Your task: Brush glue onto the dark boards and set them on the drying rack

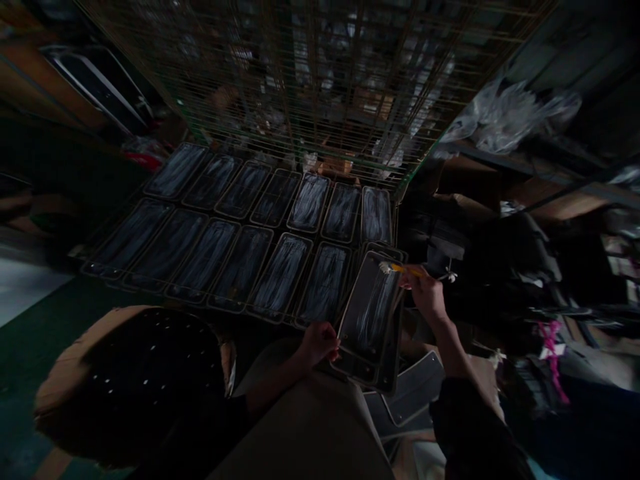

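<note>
My right hand (424, 291) is closed around a yellow-handled brush (400, 268), its pale bristles resting near the top of a dark rectangular panel (367, 310). Whitish streaks run down that panel's face. At the panel's lower left edge, my left hand (320, 343) has its fingers closed on the rim. The panel lies tilted over at least one similar panel. To its left, several more dark panels (280, 277) with rounded corners lie in two rows, most with whitish streaks.
A tall wire cage (300, 80) stands behind the rows. A cardboard box (95, 333) with dark contents is at lower left. Loose panels (415, 390) lie by my right knee. Clear plastic bags (510, 117) sit on a shelf at right. The scene is dim.
</note>
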A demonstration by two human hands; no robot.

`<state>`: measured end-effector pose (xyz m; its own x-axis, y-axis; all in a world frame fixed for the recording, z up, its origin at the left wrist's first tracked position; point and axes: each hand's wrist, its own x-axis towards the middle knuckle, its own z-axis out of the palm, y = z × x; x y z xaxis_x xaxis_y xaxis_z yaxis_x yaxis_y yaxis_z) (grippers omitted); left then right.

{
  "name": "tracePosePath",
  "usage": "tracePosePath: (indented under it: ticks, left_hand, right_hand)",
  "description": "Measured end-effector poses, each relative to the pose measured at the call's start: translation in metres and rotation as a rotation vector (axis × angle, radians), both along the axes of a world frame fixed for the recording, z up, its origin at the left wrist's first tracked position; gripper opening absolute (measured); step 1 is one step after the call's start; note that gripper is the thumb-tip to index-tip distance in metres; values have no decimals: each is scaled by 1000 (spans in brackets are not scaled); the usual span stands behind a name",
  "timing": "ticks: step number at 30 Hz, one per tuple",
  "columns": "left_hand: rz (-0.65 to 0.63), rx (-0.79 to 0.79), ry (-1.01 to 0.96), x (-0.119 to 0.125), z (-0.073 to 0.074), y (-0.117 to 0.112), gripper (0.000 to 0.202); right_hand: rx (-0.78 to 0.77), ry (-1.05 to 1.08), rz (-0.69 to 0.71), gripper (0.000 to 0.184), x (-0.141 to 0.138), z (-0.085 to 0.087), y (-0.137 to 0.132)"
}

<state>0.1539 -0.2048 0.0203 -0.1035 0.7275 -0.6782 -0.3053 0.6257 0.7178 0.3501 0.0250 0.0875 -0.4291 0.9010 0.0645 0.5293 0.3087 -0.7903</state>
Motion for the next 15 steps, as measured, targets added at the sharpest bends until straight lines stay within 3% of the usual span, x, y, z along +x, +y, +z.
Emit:
tracePosePath:
  ticks: [4, 8, 15]
  left_hand:
    - [-12, 4, -5, -3, 3, 2, 23]
    - [-14, 33, -5, -5, 1, 3, 19]
    - [19, 14, -40, -5, -2, 3, 22]
  right_hand:
    - [127, -102, 37, 34, -12, -6, 0]
    - [181, -254, 155, 31, -18, -13, -26]
    - [-123, -171, 352, 29, -2, 8, -106]
